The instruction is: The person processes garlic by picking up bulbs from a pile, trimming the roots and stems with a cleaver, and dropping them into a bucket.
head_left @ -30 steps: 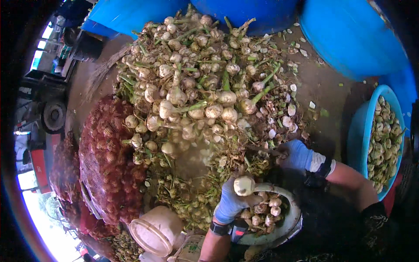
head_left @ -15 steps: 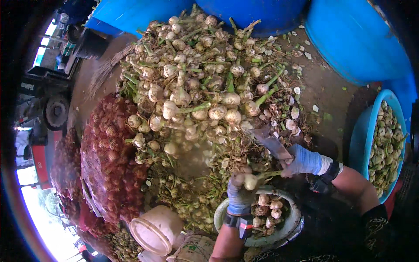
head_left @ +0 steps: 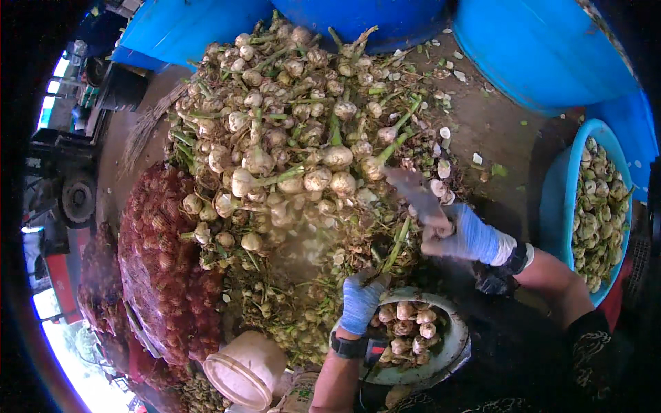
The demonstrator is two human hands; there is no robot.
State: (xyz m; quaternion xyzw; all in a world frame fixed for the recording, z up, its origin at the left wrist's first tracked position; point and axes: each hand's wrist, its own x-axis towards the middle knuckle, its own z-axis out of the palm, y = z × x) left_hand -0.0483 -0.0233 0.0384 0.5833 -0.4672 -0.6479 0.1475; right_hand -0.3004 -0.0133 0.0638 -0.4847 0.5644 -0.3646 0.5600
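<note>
In my gloved right hand (head_left: 465, 234) is a knife (head_left: 416, 194) with a broad, flat blade, its tip pointing up and left toward the garlic heap. My left hand (head_left: 361, 301), in a blue-and-white glove, is closed at the near side of the heap. A green garlic stalk (head_left: 398, 246) rises from its fingers; any bulb at the stalk's lower end is hidden by the hand. Just right of the left wrist, a pale round basin (head_left: 458, 344) holds several trimmed garlic bulbs (head_left: 406, 327). The large heap of garlic with stalks (head_left: 275, 131) lies ahead.
Left of the heap stand red mesh sacks (head_left: 162, 268) filled with bulbs. A white bucket (head_left: 248, 372) lies tilted near the front. To the right is a light blue tub (head_left: 568, 199) of garlic. Blue barrels (head_left: 544, 55) line the back; peel scraps litter the floor.
The view has shifted slightly. The white bulb seen in my left hand no longer shows, and the stalk now points upward. My right hand and the knife have moved a little up and left.
</note>
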